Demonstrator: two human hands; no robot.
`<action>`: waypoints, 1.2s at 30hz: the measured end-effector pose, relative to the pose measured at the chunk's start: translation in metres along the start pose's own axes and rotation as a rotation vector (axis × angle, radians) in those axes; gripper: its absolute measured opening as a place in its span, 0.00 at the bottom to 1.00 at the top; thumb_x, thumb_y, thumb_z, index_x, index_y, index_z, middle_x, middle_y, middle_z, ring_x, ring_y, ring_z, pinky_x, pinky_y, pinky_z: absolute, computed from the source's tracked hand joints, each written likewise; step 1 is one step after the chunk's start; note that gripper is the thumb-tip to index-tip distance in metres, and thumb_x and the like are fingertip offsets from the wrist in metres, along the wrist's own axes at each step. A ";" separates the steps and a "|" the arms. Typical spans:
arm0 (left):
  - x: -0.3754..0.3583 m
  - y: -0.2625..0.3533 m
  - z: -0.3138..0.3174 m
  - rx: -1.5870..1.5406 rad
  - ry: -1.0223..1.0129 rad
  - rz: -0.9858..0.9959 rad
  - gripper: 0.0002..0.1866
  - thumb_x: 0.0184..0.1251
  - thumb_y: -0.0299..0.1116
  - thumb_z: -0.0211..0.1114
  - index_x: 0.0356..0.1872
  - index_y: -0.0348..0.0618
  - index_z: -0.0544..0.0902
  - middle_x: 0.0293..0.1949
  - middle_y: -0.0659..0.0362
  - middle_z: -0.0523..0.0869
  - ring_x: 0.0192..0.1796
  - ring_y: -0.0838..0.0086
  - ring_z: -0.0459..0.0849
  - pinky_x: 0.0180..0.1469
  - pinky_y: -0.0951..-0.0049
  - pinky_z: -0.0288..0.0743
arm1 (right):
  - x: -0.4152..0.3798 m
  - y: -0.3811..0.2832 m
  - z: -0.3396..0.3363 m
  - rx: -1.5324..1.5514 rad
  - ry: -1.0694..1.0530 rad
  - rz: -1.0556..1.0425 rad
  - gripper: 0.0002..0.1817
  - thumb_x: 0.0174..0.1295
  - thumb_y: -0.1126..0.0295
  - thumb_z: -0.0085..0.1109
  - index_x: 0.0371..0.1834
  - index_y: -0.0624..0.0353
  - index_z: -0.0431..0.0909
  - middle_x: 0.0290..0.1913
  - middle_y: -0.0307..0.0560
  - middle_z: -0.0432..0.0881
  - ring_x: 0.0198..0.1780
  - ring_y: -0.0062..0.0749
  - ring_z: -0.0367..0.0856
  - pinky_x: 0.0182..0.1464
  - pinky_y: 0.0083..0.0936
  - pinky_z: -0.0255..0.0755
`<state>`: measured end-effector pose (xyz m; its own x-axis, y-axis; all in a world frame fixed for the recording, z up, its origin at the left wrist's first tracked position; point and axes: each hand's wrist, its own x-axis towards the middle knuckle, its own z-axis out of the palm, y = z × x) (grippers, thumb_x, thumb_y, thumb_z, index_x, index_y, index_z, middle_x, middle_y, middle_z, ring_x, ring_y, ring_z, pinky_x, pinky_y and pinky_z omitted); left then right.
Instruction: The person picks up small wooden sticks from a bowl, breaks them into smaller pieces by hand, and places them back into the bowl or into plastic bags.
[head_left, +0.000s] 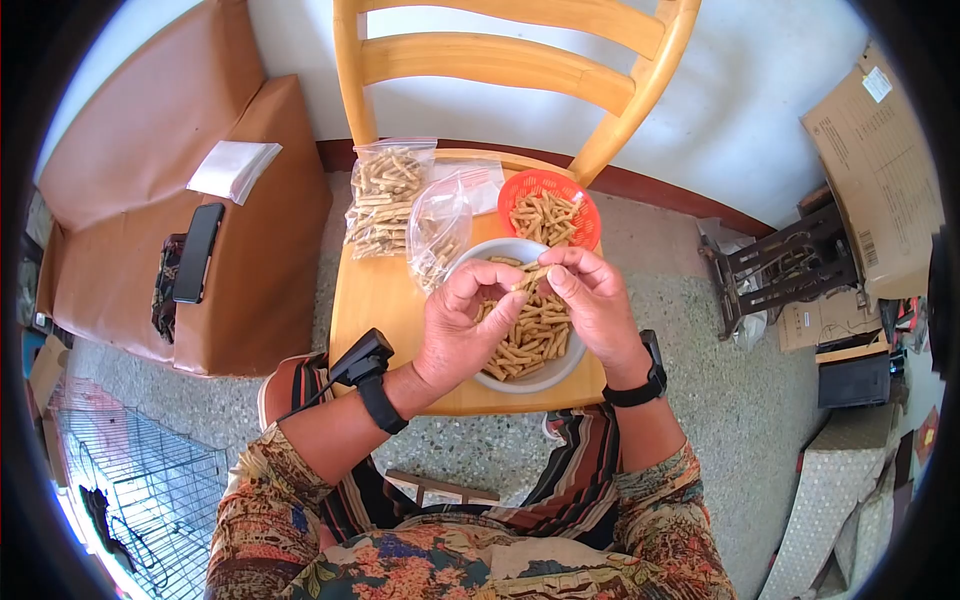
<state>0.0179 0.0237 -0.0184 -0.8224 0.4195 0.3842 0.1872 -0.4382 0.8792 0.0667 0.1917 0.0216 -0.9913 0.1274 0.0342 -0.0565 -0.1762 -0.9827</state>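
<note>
Both hands meet above a light grey bowl [549, 377] of short tan sticks [527, 345] on the seat of a wooden chair [380, 330]. My left hand [468, 315] pinches one end of a small tan stick piece [531, 278], and my right hand [590, 300] holds its other end between thumb and fingertips. Behind the bowl is a red basket [588, 215] with more sticks. A full plastic bag of sticks [385, 205] stands at the seat's back left, with a smaller, partly filled bag [438, 235] beside it.
A brown sofa [270, 250] is at the left, with a phone [198, 252] and a white packet [233, 170] on its arm. A wire cage [140, 480] stands lower left. Cardboard boxes [880, 170] and a black metal frame [790, 260] are at the right.
</note>
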 end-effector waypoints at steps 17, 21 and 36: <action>0.001 -0.011 -0.007 -0.410 -0.012 -0.456 0.07 0.74 0.33 0.58 0.43 0.43 0.80 0.34 0.63 0.83 0.38 0.78 0.81 0.46 0.74 0.76 | -0.001 0.003 -0.003 0.235 -0.026 0.099 0.08 0.68 0.67 0.59 0.43 0.61 0.78 0.34 0.36 0.78 0.37 0.18 0.75 0.42 0.18 0.72; 0.001 -0.011 -0.006 -0.450 0.011 -0.452 0.06 0.74 0.34 0.57 0.39 0.44 0.79 0.33 0.64 0.83 0.37 0.79 0.79 0.44 0.75 0.75 | -0.005 0.000 0.004 0.032 -0.004 -0.047 0.08 0.65 0.74 0.60 0.45 0.63 0.78 0.39 0.37 0.79 0.42 0.17 0.75 0.46 0.17 0.72; 0.004 -0.004 -0.004 -0.459 0.079 -0.484 0.09 0.72 0.38 0.60 0.33 0.46 0.78 0.29 0.66 0.81 0.33 0.83 0.77 0.38 0.80 0.72 | -0.004 0.008 0.008 -0.113 -0.011 -0.271 0.09 0.64 0.81 0.58 0.47 0.68 0.77 0.45 0.43 0.78 0.48 0.22 0.78 0.53 0.20 0.73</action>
<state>0.0114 0.0237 -0.0214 -0.7966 0.6015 -0.0602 -0.4453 -0.5166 0.7313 0.0689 0.1817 0.0152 -0.9432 0.1441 0.2995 -0.3064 -0.0278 -0.9515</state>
